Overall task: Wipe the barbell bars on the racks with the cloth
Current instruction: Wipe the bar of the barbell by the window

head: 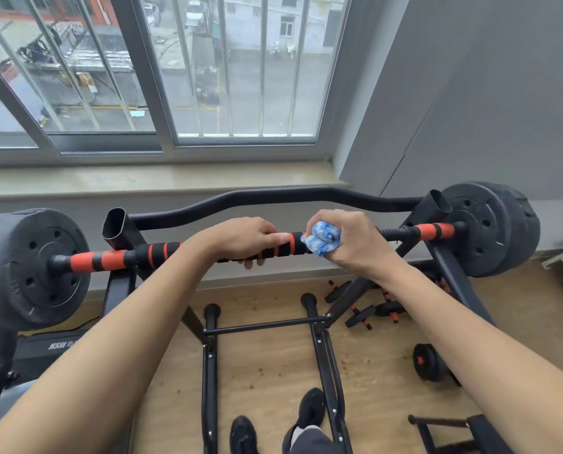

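Observation:
A barbell bar (116, 258) with black and orange foam sleeves lies across a black rack (119, 226), with black weight plates at its left end (28, 267) and right end (489, 227). My left hand (244, 239) is wrapped around the bar near its middle. Just to the right, my right hand (349, 239) clutches a bunched blue and white cloth (322, 239) and presses it against the bar. The stretch of bar under both hands is hidden.
A curved black rail (273, 196) of the rack runs behind the bar, below the window sill (142, 178). Small dumbbells (372, 314) and a loose weight (427, 362) lie on the wooden floor to the right. My feet (309, 411) stand between the rack's floor legs (209, 371).

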Demonstrator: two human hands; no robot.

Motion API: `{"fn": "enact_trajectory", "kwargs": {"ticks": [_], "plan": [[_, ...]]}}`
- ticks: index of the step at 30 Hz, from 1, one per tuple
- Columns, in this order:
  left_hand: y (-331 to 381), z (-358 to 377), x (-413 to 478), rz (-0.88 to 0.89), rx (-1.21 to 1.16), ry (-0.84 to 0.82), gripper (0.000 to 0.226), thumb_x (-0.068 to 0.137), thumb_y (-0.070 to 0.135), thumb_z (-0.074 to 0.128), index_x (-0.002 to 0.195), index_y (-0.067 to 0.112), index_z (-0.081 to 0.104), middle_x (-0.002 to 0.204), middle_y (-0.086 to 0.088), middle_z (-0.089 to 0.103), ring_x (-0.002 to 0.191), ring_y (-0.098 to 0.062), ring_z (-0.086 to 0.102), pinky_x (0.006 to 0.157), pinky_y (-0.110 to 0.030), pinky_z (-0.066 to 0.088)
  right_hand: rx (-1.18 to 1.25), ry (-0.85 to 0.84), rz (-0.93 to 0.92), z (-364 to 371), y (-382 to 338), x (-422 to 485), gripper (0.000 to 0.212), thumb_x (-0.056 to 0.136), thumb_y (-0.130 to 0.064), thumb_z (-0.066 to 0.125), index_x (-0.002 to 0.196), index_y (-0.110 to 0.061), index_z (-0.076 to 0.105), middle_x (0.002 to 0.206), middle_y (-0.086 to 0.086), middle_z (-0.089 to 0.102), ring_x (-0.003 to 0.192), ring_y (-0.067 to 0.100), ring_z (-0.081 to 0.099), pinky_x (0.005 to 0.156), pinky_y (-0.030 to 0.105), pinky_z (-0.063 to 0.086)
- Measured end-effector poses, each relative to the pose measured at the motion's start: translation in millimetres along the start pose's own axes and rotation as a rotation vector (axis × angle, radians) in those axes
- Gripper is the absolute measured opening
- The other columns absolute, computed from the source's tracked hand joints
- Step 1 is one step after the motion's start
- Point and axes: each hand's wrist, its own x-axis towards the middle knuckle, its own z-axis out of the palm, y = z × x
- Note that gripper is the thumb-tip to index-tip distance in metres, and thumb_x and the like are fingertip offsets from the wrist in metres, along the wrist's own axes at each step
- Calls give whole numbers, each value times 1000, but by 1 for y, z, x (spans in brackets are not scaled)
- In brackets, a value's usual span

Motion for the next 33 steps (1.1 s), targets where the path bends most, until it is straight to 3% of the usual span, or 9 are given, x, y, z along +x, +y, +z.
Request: {"fn": "enact_trajectory", "kwargs": {"ticks": [5, 7, 10, 15, 22, 25, 27, 30, 33], "plan": [[-11, 49, -26, 138, 591, 623, 56, 100, 73, 34, 108, 23, 58, 96, 3, 64, 79, -23, 59, 70, -39, 42, 63, 135, 89, 3, -5, 9, 22, 76, -8, 77, 90, -22, 67, 81, -7, 68, 75, 11, 63, 65, 27, 52], [-18, 66, -32, 160, 560, 741, 54, 97, 67, 51, 118, 18, 57, 99, 0, 63, 85, -25, 61, 77, -40, 48, 22, 116, 69, 9, -6, 7, 23, 75, -9, 77, 91, -22, 67, 81, -7, 67, 76, 11, 62, 67, 29, 53], [-25, 72, -32, 208, 418, 864, 45, 95, 56, 62, 108, 14, 57, 93, -3, 61, 79, -26, 58, 76, -42, 49, -49, 81, 29, 10, -5, 3, 24, 75, -8, 75, 93, -22, 67, 82, -6, 65, 77, 10, 59, 65, 25, 49], [-25, 59, -29, 236, 442, 815, 47, 96, 63, 54, 100, 16, 56, 82, -1, 63, 68, -25, 59, 63, -38, 46, -88, 59, -2, 7, -5, -2, 24, 75, -8, 77, 94, -20, 68, 81, -4, 62, 76, 11, 55, 66, 24, 47], [-21, 14, -21, 31, 112, 335, 44, 95, 67, 58, 107, 25, 63, 88, 5, 71, 77, -16, 68, 70, -36, 54, -87, -34, -18, 3, -6, 3, 26, 75, -8, 78, 93, -23, 67, 81, -7, 63, 76, 9, 58, 64, 24, 46], [-16, 3, -20, 16, 31, 210, 40, 97, 64, 57, 102, 25, 61, 85, 6, 73, 76, -14, 71, 73, -38, 58, 34, 34, 53, -1, -7, 8, 22, 76, -7, 76, 91, -22, 67, 79, -7, 66, 71, 10, 61, 62, 29, 51], [-13, 14, -25, 20, 220, 305, 45, 99, 69, 47, 103, 25, 56, 89, 6, 69, 78, -18, 65, 70, -39, 51, 77, 108, 101, 0, -6, 10, 21, 78, -9, 76, 90, -23, 67, 79, -6, 68, 72, 12, 64, 64, 33, 54], [-17, 47, -36, 108, 561, 623, 57, 98, 77, 37, 109, 24, 56, 94, 5, 63, 81, -22, 61, 74, -40, 46, 16, 95, 108, 6, -3, 11, 25, 75, -7, 76, 91, -24, 67, 81, -6, 68, 76, 13, 64, 68, 37, 55], [-25, 63, -36, 108, 590, 739, 53, 102, 66, 38, 103, 17, 57, 90, -3, 63, 78, -27, 59, 72, -43, 46, -63, 74, 83, 11, -3, 10, 27, 73, -8, 74, 93, -24, 66, 83, -4, 66, 78, 14, 61, 68, 40, 56]]}}
